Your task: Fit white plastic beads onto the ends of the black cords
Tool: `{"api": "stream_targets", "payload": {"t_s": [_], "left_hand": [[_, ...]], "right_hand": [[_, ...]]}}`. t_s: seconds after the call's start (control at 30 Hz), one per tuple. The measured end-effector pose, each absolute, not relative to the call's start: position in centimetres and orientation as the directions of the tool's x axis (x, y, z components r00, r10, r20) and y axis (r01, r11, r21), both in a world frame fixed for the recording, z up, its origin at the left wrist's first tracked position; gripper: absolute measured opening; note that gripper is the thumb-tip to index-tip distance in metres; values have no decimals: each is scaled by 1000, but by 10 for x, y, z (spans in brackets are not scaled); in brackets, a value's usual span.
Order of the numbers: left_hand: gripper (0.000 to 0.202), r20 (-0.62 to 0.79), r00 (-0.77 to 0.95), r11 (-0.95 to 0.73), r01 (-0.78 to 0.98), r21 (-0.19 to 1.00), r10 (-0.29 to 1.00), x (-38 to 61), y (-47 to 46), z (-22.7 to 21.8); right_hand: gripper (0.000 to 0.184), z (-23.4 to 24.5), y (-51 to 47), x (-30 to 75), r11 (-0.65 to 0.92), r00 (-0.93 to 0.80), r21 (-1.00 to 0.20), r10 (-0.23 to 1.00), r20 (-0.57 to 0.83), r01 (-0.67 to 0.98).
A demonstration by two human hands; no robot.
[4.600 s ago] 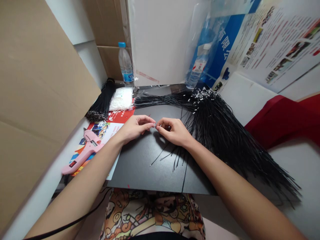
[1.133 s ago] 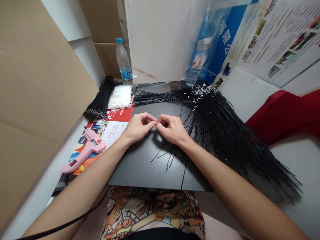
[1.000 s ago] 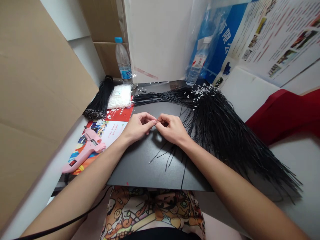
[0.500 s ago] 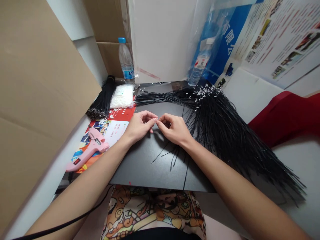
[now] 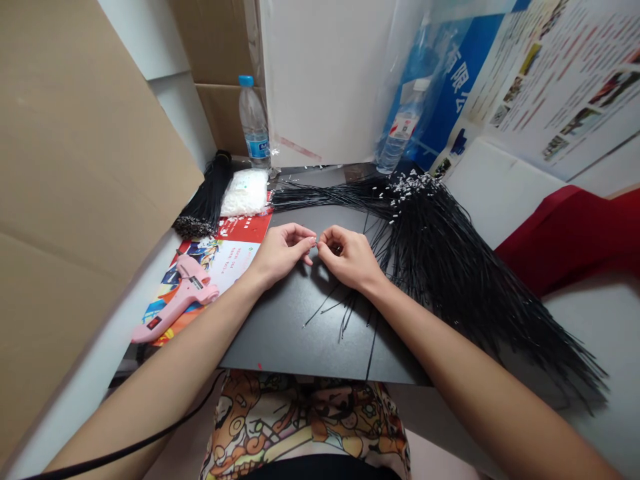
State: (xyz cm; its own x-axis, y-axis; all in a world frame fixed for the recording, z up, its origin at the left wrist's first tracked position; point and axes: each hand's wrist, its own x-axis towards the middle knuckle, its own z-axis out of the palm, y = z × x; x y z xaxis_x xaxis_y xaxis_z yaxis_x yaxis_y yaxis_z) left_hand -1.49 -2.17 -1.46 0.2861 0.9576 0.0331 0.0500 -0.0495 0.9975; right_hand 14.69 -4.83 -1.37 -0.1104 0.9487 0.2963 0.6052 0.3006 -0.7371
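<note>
Over the middle of the dark table, my left hand (image 5: 286,252) and my right hand (image 5: 349,257) face each other with their fingertips almost touching. Thumb and index finger of each are pinched together. A tiny pale bit shows between the two pinches, too small to name. Beside my right hand spreads a large heap of thin black cords (image 5: 450,260), many with small white tips (image 5: 413,183). Several loose cord ends lie on the table below that hand. More black cords (image 5: 325,195) stretch across behind both hands.
A pink glue gun (image 5: 185,297) lies on a printed sheet (image 5: 233,257) at left. Behind it are a bag of small white pieces (image 5: 245,192) and a black cord bundle (image 5: 207,193). Two water bottles (image 5: 254,123) stand at the back. Cardboard (image 5: 90,167) walls the left; red cloth (image 5: 570,233) lies right.
My hands have drawn very slightly apart at the fingertips, and a small gap with the pale bit shows between them. Otherwise things lie as before.
</note>
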Motion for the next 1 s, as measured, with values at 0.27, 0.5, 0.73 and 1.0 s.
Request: {"api": "stream_targets", "payload": {"t_s": [0.27,0.5,0.73,1.0], "left_hand": [[12,12,312,-13,2,1000,950,-13,-22,-16],[15,49,293,-52,4,999,955,-14,-21,-16],[9,116,106,-115,-13,993,988,-20,-17,-8],[6,180,72,-189,147,971,981,-26,-13,-14]], "right_hand": [[11,-15,-49,147,322,-130,-738,943,307,593],[10,-13,-49,148,351,-150,-713,932,331,607],[13,2,-52,166,360,-214,-514,922,321,779],[14,20,-48,194,220,-25,-421,906,423,880]]}}
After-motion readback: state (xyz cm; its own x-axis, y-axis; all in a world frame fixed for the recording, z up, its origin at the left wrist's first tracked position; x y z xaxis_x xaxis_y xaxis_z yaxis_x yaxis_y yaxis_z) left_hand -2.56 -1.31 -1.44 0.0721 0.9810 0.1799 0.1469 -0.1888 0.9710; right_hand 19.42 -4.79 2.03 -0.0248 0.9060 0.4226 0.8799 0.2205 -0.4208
